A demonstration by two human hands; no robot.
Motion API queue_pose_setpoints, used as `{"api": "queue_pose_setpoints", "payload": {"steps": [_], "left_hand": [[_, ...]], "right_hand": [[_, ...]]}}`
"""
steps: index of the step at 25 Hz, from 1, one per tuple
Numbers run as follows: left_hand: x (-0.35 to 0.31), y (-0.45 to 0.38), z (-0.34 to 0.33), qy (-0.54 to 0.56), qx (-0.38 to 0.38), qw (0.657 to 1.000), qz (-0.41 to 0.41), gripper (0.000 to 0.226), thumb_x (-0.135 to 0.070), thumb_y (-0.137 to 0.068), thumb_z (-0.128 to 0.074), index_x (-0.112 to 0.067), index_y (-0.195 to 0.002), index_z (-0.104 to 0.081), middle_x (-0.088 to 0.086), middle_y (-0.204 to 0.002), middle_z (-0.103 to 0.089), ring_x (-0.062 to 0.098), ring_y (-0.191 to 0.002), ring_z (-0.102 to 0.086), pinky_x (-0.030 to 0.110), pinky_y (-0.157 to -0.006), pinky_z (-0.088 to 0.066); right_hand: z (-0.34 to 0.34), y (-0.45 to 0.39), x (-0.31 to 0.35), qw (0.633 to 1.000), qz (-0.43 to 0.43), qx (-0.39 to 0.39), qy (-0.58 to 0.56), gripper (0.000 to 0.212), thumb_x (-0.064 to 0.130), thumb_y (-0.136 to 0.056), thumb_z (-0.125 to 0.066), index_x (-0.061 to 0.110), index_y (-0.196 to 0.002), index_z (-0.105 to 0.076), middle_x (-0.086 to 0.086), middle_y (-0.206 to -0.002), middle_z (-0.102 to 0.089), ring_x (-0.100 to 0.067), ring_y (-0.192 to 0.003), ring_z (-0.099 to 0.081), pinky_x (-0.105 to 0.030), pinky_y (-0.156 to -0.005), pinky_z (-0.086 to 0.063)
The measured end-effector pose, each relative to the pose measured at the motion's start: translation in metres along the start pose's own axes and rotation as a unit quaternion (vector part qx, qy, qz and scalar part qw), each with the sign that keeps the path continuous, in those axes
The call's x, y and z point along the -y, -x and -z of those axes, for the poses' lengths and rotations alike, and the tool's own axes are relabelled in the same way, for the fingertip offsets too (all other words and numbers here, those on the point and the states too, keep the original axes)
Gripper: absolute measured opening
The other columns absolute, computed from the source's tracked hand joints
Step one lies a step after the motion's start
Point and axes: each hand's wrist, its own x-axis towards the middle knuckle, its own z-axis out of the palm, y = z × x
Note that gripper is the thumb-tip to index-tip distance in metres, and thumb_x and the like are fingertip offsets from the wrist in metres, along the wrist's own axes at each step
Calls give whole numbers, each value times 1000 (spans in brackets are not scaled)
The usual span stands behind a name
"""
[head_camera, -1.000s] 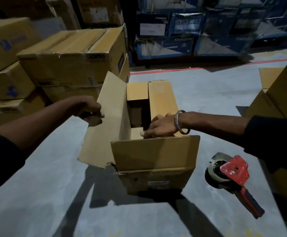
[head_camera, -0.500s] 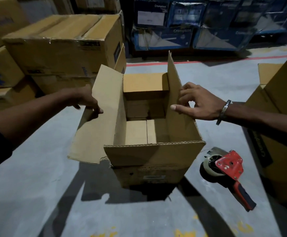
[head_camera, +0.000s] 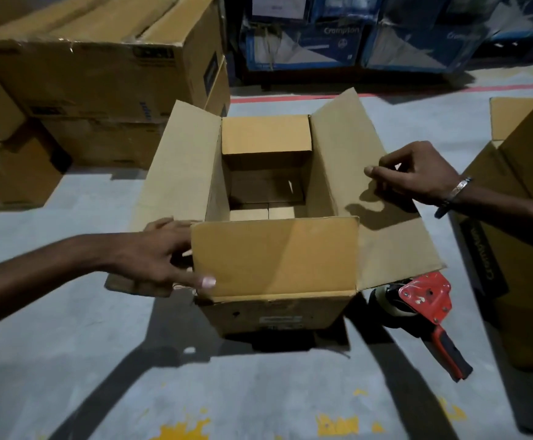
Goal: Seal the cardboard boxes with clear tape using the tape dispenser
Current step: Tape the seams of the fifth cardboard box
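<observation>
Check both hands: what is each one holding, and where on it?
Right hand pinches the outer edge of the open box's right flap. Left hand touches the near flap at its left edge.

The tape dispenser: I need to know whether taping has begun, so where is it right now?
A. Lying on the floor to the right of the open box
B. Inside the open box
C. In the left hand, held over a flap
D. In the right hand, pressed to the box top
A: the red tape dispenser lies on the floor right of the open box, while the right hand pinches the right flap and the left hand touches the near flap.
</observation>
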Motion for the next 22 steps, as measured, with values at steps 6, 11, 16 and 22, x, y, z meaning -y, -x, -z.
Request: {"api": "queue_pose_setpoints", "payload": {"steps": [6,11,16,22], "left_hand": [[14,-43,-14,-54,-298,951,53,131,-84,-74,-68,-20,-167,-3,8,-160,-45,31,-145,-41,54,-120,-26],[34,-52,-14,-128,-344,908,203,146,-109,-60,-36,-15,-167,-4,20,-174,-6,37,-161,-5,59,-125,-15],[35,-39,24,48,-344,916,199,138,-99,-39,-70,-25,-149,-32,14,-146,-51,36,-126,-57,57,-97,-56],[-43,-51,37,5,-379,923,62,109,-69,-89,-65,-23,-167,-5,13,-151,-56,34,-113,-69,48,-90,-61]], "right_hand": [[-40,-23,-13,953,-126,107,253,44,64,-90,-59,22,-78,-62,-8,-86,-68,-28,-79,-60,-34,-64,-46],[-67,-63,-3,956,-164,4,244,72,73,-81,-61,23,-132,-51,-14,-141,-48,-34,-131,-44,-53,-98,-42],[-67,-97,-2,942,-327,-51,61,96,57,-77,-81,14,-150,-36,-19,-146,-39,-42,-127,-48,-47,-89,-46],[-10,-121,50,944,-296,-106,-102,69,42,-87,-74,13,-142,-45,-6,-116,-52,-18,-87,-53,-32,-65,-42]]}}
